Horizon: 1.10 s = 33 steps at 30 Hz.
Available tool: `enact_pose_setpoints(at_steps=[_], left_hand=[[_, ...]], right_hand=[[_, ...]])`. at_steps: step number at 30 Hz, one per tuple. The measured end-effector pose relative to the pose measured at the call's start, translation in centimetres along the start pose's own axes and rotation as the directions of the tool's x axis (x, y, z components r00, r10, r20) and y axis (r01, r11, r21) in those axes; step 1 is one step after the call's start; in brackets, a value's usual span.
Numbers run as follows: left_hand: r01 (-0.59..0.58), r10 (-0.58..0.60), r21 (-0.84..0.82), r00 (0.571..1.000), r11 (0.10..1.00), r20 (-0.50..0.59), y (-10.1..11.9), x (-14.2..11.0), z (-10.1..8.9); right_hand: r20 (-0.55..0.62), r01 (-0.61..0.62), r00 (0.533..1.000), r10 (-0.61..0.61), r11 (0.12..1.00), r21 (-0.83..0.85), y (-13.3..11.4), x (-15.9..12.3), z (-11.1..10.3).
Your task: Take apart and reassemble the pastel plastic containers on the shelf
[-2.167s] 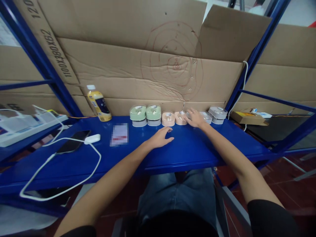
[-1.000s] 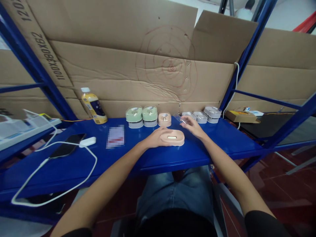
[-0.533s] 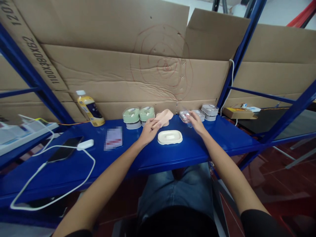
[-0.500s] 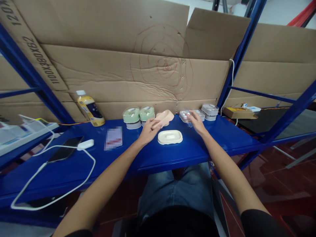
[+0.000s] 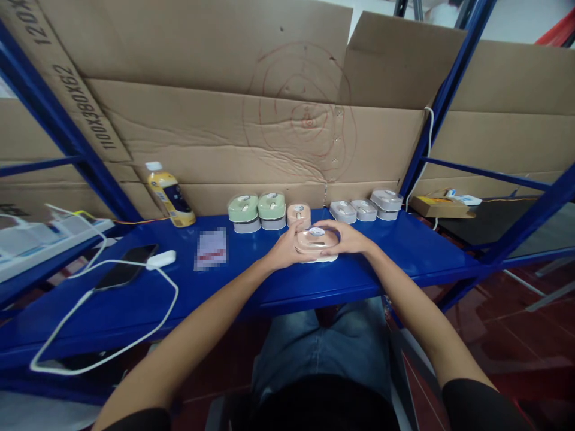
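A pink oval soap box [image 5: 318, 239] with a clear cover and a round pale label on top is between my two hands near the middle of the shelf. My left hand [image 5: 286, 246] grips its left side, and my right hand [image 5: 349, 237] grips the right. Beneath it shows the edge of a cream base [image 5: 327, 259]; I cannot tell whether the two are joined. Just behind my left fingers stands another pink box [image 5: 299, 213], partly covered.
Two green-topped boxes [image 5: 244, 209] stand left at the back, several grey boxes [image 5: 343, 211] right. Further left are a yellow bottle [image 5: 173, 199], a blurred-out card [image 5: 211, 249], a phone [image 5: 126, 268] and a looped white cable [image 5: 153, 331]. Cardboard [image 5: 202, 131] walls the back.
My right hand has come left from the grey boxes with a clear cover, now over the pink piece. My left hand has brought that pink piece down toward me, over the cream base.
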<state>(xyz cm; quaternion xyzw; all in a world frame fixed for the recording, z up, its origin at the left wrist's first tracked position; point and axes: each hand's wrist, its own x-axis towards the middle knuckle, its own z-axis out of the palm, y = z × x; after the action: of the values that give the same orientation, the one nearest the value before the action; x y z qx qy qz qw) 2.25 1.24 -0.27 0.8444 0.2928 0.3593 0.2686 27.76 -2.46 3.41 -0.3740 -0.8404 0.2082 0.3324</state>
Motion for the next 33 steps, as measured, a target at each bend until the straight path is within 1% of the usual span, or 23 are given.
enact_pose_setpoints(at_steps=[4, 7, 11, 16, 19, 22, 24, 26, 29, 31, 33], left_hand=[[-0.021, 0.021, 0.007, 0.998, 1.000, 0.051, -0.1, 0.0, 0.2], [-0.020, 0.019, 0.017, 0.998, 1.000, 0.060, -0.1, -0.1, 0.5], [-0.058, 0.055, 0.040, 0.996, 0.998, 0.072, -0.1, -0.1, 0.7], [-0.099, 0.088, 0.109, 0.991, 0.989, 0.102, 0.3, -0.2, 0.8], [-0.100, 0.084, 0.116, 0.987, 0.988, 0.135, 0.2, -0.2, 0.6], [-0.080, 0.065, 0.119, 0.989, 0.990, 0.132, -0.7, -0.2, 0.4], [-0.055, 0.045, 0.129, 0.996, 0.990, 0.077, -1.7, -0.2, 0.3], [-0.013, 0.013, 0.159, 1.000, 0.987, -0.002, -2.7, 0.0, 0.4], [0.023, -0.007, 0.208, 0.997, 0.978, -0.078, -3.5, 0.4, 0.6], [0.015, 0.006, 0.223, 0.996, 0.975, -0.094, -3.3, 0.6, 0.7], [0.009, 0.016, 0.234, 0.995, 0.972, -0.101, -3.0, 0.6, 0.6]], right_hand=[[0.053, 0.056, 0.997, -0.054, 0.998, -0.034, -0.3, 0.4, 0.3], [0.077, 0.092, 0.993, -0.085, 0.992, -0.084, -0.5, 0.5, 0.2], [0.095, 0.119, 0.990, -0.108, 0.985, -0.125, -0.6, 0.6, 0.0], [0.120, 0.096, 0.990, -0.079, 0.984, -0.148, -0.5, 0.7, 0.2], [0.104, 0.068, 0.993, -0.050, 0.982, -0.175, -0.6, 0.5, 0.5], [0.059, -0.015, 0.998, 0.033, 0.958, -0.287, -1.2, -0.6, 0.7], [0.032, -0.089, 0.993, 0.111, 0.915, -0.393, -1.9, -1.9, 0.5], [0.010, -0.160, 0.982, 0.190, 0.856, -0.492, -2.7, -3.4, 0.2], [-0.029, -0.271, 0.944, 0.328, 0.726, -0.632, -3.5, -5.0, -0.2], [-0.077, -0.339, 0.907, 0.413, 0.609, -0.717, -3.6, -4.8, -0.3], [-0.122, -0.381, 0.877, 0.465, 0.517, -0.766, -3.1, -3.5, -0.2]])
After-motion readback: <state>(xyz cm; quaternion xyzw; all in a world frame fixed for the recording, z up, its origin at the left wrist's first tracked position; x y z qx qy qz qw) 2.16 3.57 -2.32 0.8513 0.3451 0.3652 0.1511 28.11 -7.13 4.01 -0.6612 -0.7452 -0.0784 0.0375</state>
